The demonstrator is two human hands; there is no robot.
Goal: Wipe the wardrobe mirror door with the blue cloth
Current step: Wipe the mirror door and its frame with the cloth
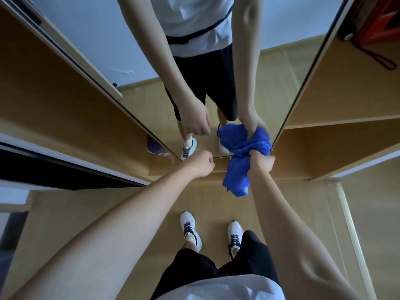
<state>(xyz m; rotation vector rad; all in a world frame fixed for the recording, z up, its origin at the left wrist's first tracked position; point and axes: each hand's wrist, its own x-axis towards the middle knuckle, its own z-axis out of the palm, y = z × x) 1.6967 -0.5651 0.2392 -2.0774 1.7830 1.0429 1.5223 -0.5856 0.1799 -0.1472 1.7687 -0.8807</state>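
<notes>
Right hand [260, 164] gripping bunched cloth [240, 167] against mirror [151, 113] bottom edge, at 5 o'clock. Left hand [200, 164] curled, holding nothing. Risks: hanging tail missing glass, streaks from wadding.

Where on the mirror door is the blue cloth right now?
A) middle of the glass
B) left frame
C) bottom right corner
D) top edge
C: the right hand grips the blue cloth bunched against the mirror door at its bottom right corner.
</notes>
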